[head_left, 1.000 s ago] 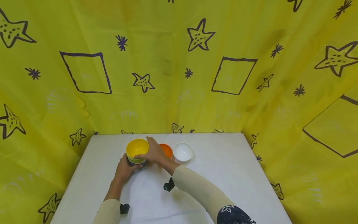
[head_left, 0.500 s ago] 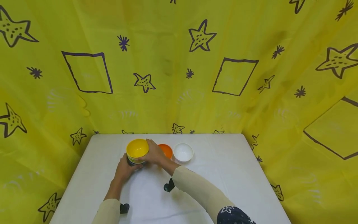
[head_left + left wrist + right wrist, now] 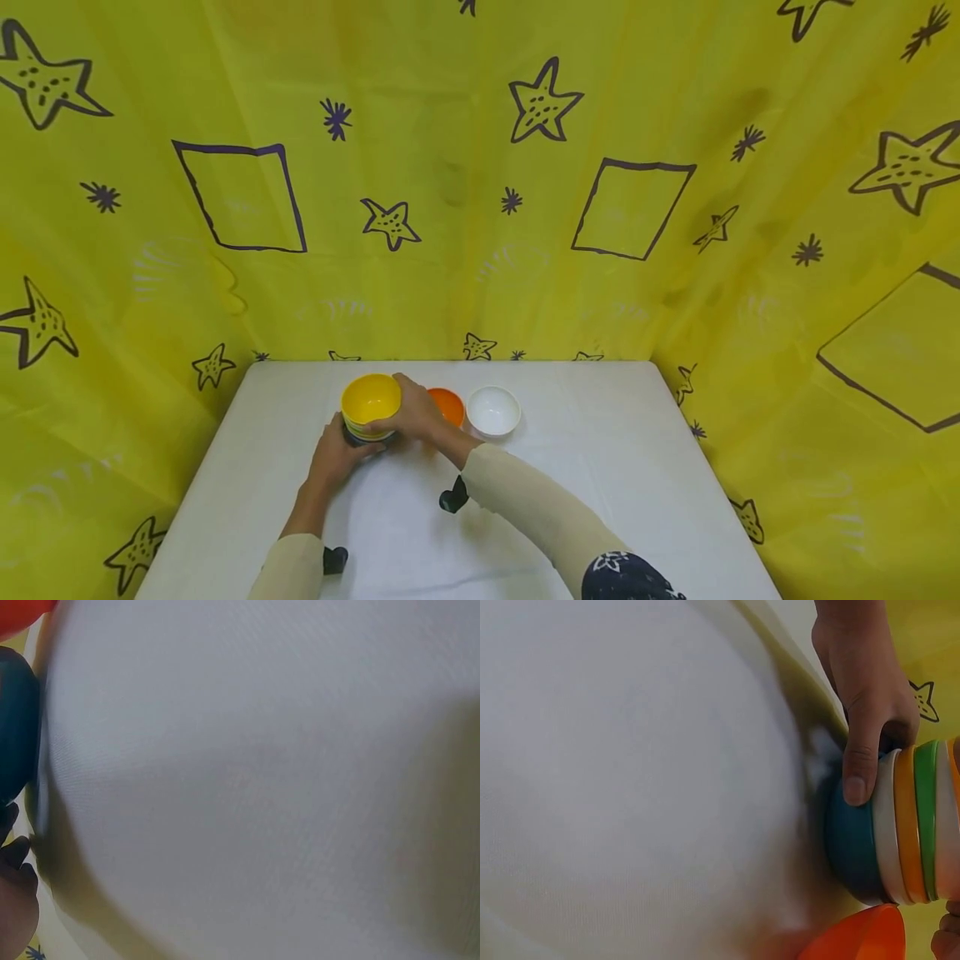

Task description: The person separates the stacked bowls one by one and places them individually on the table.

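Note:
A stack of bowls stands at the back left of the table. The top one is a yellow bowl (image 3: 371,398), and a dark blue bowl (image 3: 851,844) forms the base. White, orange-yellow and green bowls (image 3: 926,825) sit nested between them, their rims showing in the right wrist view. My left hand (image 3: 334,457) grips the blue bowl from the near left, thumb against its side. My right hand (image 3: 416,412) holds the yellow bowl at its right side, thumb on the near wall. In the left wrist view only part of the blue bowl (image 3: 16,724) and some dark fingers show.
Right of the stack sits an orange bowl (image 3: 450,407), partly covered by my right hand. A white bowl (image 3: 493,411) stands beside it. A white cloth covers the table (image 3: 600,467); a yellow curtain (image 3: 450,283) with drawn stars encloses its back and sides.
My right thumb has slid slightly lower on the near side of the yellow bowl, which sits a touch lower in the stack. The left hand and the other bowls stay in place.

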### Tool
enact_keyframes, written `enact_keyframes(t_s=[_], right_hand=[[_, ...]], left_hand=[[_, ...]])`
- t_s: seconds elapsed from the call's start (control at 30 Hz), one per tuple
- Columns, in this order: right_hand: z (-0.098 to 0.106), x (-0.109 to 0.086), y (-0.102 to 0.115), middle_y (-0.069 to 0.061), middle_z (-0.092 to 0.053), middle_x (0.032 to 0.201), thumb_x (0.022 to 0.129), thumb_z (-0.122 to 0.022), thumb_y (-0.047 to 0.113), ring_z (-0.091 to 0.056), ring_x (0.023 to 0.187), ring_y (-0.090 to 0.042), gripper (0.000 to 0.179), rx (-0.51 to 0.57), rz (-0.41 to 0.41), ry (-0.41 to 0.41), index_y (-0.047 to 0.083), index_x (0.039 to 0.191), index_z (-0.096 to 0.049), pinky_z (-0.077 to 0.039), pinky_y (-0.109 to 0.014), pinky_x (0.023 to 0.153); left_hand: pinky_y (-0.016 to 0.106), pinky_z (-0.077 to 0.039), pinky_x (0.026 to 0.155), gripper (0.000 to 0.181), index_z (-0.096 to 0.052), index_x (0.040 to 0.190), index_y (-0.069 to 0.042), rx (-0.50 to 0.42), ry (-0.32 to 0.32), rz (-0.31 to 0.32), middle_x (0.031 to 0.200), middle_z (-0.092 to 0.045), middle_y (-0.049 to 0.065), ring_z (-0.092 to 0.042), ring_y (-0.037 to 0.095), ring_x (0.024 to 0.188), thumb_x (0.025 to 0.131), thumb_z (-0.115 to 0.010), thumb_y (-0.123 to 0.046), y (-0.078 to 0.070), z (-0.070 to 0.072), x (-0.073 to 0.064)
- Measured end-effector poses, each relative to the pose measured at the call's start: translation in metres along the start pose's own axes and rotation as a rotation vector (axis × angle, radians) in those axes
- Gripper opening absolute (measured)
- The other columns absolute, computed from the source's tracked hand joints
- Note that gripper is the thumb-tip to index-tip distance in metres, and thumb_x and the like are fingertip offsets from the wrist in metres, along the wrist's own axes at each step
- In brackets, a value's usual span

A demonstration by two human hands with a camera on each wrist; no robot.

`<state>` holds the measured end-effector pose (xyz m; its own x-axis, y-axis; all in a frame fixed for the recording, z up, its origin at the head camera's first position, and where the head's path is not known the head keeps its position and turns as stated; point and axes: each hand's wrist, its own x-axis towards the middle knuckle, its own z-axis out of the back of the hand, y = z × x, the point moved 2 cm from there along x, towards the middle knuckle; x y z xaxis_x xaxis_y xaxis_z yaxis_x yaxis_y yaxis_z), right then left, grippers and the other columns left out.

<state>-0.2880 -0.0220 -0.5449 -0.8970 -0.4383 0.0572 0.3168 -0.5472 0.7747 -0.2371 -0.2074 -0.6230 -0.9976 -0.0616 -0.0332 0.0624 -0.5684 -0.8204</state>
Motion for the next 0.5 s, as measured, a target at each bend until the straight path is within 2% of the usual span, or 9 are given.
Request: enact_keyframes(t_s=[0.13,0.27,0.37,0.5], right_hand=[[0.0,0.003,-0.001,0.007,-0.066,0.122,0.076,-0.095,0.046,-0.064,0.103,-0.007,0.083,-0.008,0.0,0.014,0.015,0.141,-0.054,-0.056,-0.025,0.091],[0.002,0.005,-0.001,0.006,-0.067,0.122,0.076,-0.096,0.042,-0.064,0.104,-0.007,0.081,0.022,0.013,-0.009,0.016,0.14,-0.053,-0.056,-0.025,0.092],[0.005,0.007,0.001,0.005,-0.067,0.123,0.076,-0.096,0.04,-0.065,0.106,-0.009,0.083,0.05,0.02,-0.04,0.016,0.141,-0.052,-0.056,-0.025,0.093],[0.01,0.008,0.003,0.003,-0.067,0.127,0.076,-0.096,0.042,-0.065,0.109,-0.01,0.088,0.032,0.035,-0.068,0.016,0.146,-0.05,-0.056,-0.025,0.094]], left_hand=[[0.064,-0.031,0.121,0.1,-0.036,0.15,0.006,0.015,-0.005,0.0,0.148,-0.051,0.03,-0.047,0.047,0.138,0.08,-0.095,-0.035,-0.002,0.0,-0.001],[0.064,-0.028,0.122,0.101,-0.036,0.151,0.005,0.026,-0.003,0.005,0.148,-0.05,0.029,-0.047,0.047,0.139,0.079,-0.095,-0.034,-0.003,0.0,0.001],[0.064,-0.033,0.12,0.101,-0.036,0.151,0.005,0.027,-0.003,0.014,0.147,-0.051,0.029,-0.049,0.047,0.136,0.079,-0.095,-0.033,-0.003,0.0,0.001],[0.063,-0.037,0.117,0.099,-0.037,0.149,0.006,0.022,-0.007,0.009,0.143,-0.054,0.029,-0.051,0.046,0.133,0.079,-0.095,-0.033,-0.002,0.0,0.001]])
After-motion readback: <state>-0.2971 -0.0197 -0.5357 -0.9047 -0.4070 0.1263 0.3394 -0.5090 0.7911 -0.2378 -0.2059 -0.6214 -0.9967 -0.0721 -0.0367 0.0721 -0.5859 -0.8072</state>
